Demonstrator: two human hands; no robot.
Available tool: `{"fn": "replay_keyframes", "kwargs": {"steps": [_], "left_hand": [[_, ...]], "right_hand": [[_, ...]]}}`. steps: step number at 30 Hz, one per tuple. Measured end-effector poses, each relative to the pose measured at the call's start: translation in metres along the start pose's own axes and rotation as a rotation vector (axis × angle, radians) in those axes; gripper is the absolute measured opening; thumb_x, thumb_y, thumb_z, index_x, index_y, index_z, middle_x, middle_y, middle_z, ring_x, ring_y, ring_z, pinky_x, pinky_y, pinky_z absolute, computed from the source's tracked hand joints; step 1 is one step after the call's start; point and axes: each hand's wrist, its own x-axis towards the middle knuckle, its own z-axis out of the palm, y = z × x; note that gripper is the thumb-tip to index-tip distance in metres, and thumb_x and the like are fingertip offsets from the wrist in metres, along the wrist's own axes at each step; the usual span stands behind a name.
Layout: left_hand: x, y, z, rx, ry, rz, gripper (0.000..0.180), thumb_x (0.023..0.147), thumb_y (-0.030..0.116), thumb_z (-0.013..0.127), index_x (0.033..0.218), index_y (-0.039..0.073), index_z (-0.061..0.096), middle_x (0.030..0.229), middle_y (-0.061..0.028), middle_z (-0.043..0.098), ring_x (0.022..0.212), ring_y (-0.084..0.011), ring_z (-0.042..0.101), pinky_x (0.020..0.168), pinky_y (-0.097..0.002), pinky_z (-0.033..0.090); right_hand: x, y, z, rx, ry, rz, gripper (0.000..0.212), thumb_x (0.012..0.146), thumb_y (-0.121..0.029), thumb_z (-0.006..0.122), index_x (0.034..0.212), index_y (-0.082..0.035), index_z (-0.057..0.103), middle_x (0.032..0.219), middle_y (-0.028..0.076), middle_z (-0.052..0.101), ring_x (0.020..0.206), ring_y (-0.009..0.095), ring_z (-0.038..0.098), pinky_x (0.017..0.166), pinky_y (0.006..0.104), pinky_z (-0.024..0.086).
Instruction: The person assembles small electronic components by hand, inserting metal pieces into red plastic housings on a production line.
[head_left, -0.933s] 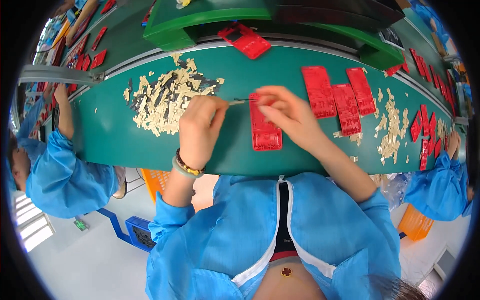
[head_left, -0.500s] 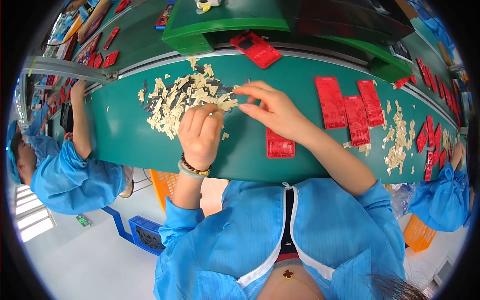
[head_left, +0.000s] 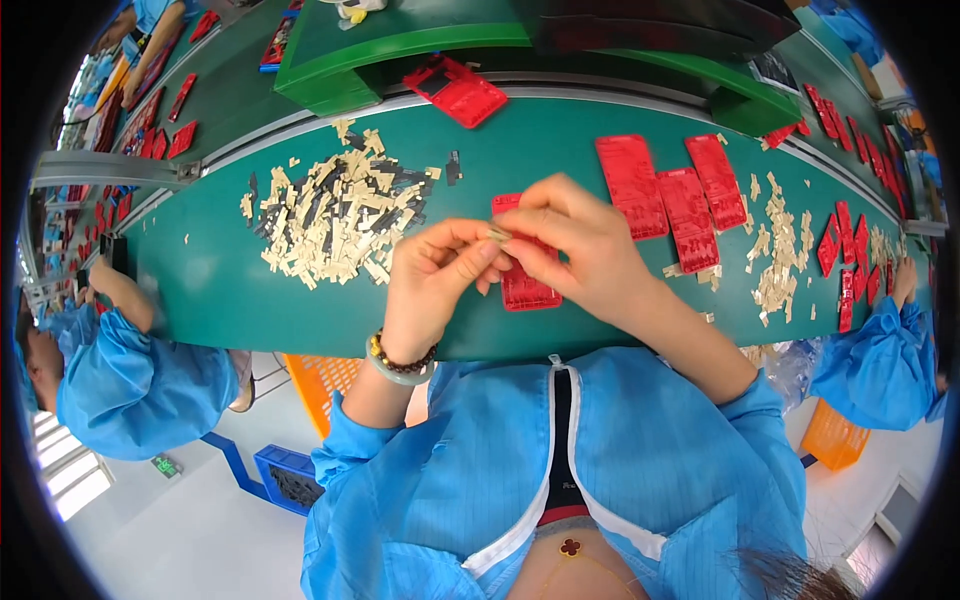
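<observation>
My left hand (head_left: 432, 280) and my right hand (head_left: 585, 245) meet over the near middle of the green bench. Both are closed, with thumbs and fingertips pinching one small cream-coloured strip (head_left: 497, 236); its exact shape is mostly covered by the fingers. Directly beneath them lies a red plastic casing (head_left: 530, 292), partly hidden by my right hand. Left of my hands spreads a heap of small cream and black pieces (head_left: 335, 215). A lone black piece (head_left: 454, 168) sits apart from the heap's right side.
Several red casings (head_left: 690, 220) lie to the right, beside scattered cream strips (head_left: 780, 260). Another red casing (head_left: 458, 92) rests at the far edge below a green shelf (head_left: 420, 45). Co-workers in blue sit left (head_left: 140, 385) and right (head_left: 870, 355).
My hands have moved from the heap's edge toward me and to the right, over the red casing. Their fingertips have come together on the small strip. The whole view has shifted slightly.
</observation>
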Motion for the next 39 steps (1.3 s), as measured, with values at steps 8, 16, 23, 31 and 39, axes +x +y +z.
{"fn": "replay_keyframes", "kwargs": {"steps": [8,16,23,31,39], "left_hand": [[0.003,-0.009,0.022,0.469,-0.099,0.482,0.01,0.077,-0.003,0.071,0.086,0.001,0.069,0.113,-0.0118,0.062,0.114,-0.0236,0.052,0.093,-0.0356,0.043],[0.016,-0.024,0.051,0.306,-0.192,0.409,0.008,0.074,0.001,0.072,0.081,0.003,0.07,0.116,-0.0106,0.065,0.121,-0.0295,0.049,0.101,-0.0405,0.039],[0.003,0.004,0.058,0.681,-0.52,0.898,0.019,0.067,0.006,0.079,0.082,0.006,0.068,0.094,-0.0059,0.069,0.09,-0.0271,0.063,0.079,-0.0412,0.048],[0.02,-0.016,0.046,1.04,-0.395,1.203,0.023,0.065,0.008,0.067,0.086,0.0,0.064,0.089,-0.0094,0.064,0.084,-0.0265,0.061,0.074,-0.0395,0.05],[0.014,-0.017,0.05,1.052,-0.253,1.204,0.026,0.058,0.003,0.078,0.08,0.002,0.064,0.084,-0.0094,0.066,0.076,-0.0258,0.06,0.068,-0.0384,0.048]], "right_hand": [[-0.03,-0.007,-0.017,0.312,-0.022,0.216,0.021,0.082,0.007,0.062,0.101,0.001,0.069,0.093,0.011,0.067,0.072,0.016,0.065,0.06,0.026,0.052],[-0.056,-0.006,-0.043,0.324,0.036,0.333,0.016,0.088,0.003,0.059,0.102,0.002,0.068,0.084,0.009,0.068,0.07,0.014,0.068,0.057,0.0238,0.053],[-0.096,0.043,-0.112,0.029,0.396,0.647,0.024,0.085,0.004,0.054,0.098,-0.005,0.073,0.088,0.005,0.07,0.067,0.008,0.061,0.056,0.0252,0.051],[-0.07,0.008,-0.091,0.136,-0.006,0.382,0.027,0.071,-0.003,0.078,0.091,-0.007,0.06,0.099,0.003,0.057,0.078,0.011,0.056,0.066,0.0252,0.046],[-0.047,-0.001,-0.063,0.054,-0.233,0.179,0.024,0.072,-0.012,0.078,0.081,-0.006,0.057,0.086,0.006,0.057,0.072,0.022,0.059,0.061,0.0303,0.047]]}}
